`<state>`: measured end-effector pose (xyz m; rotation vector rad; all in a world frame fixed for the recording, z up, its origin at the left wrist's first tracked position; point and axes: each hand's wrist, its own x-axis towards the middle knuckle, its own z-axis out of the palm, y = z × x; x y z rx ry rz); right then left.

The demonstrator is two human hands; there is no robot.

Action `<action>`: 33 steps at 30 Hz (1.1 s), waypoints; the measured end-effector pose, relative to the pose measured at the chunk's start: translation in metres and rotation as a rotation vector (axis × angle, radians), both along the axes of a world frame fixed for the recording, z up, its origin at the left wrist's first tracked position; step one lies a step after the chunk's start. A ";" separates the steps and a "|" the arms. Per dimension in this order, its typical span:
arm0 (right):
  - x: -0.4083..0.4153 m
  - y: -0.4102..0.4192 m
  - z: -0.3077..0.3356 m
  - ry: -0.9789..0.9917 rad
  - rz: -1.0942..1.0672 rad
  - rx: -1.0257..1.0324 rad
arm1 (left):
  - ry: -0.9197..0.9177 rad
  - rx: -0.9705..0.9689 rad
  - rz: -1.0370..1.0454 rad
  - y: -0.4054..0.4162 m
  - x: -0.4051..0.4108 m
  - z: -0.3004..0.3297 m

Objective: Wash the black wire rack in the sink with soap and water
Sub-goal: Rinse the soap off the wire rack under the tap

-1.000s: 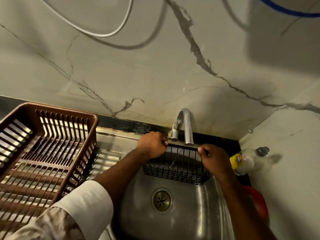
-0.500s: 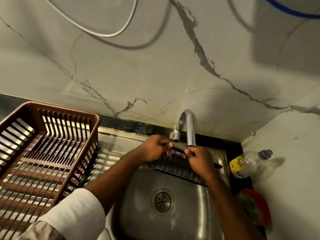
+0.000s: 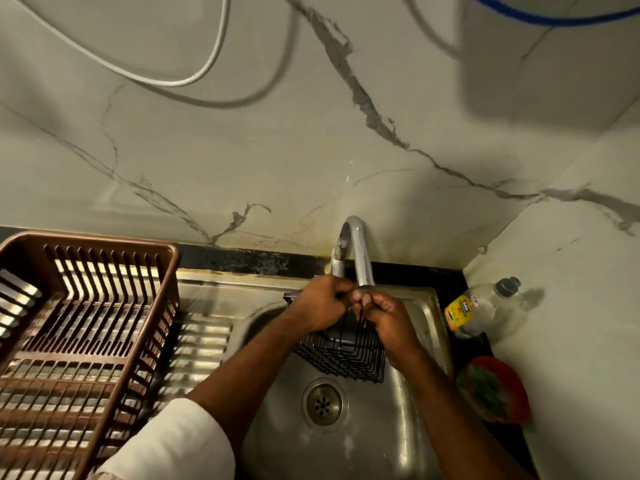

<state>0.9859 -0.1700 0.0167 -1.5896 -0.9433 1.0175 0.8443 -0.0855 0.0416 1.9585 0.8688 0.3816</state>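
Note:
The black wire rack (image 3: pixel 341 355) hangs over the steel sink (image 3: pixel 353 441), tipped so one end points down toward the drain (image 3: pixel 323 403). My left hand (image 3: pixel 320 304) and my right hand (image 3: pixel 389 320) grip its upper rim close together, right under the spout of the curved tap (image 3: pixel 356 252). Both hands' fingers are curled round the wires. My hands cover the top part of the rack. I cannot make out a water stream.
A brown plastic dish drainer (image 3: pixel 79 327) fills the left draining board. At the right a clear soap bottle (image 3: pixel 485 308) with a yellow label lies by the corner wall, and a red dish with a green scrubber (image 3: pixel 493 389) sits nearer me.
My hands have come together from the rack's two ends to its middle under the spout, and the rack has swung from level to hanging on end.

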 end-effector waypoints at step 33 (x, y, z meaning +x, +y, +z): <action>0.051 0.007 0.004 -0.631 0.095 -0.155 | -0.237 -0.307 0.111 0.010 -0.024 -0.028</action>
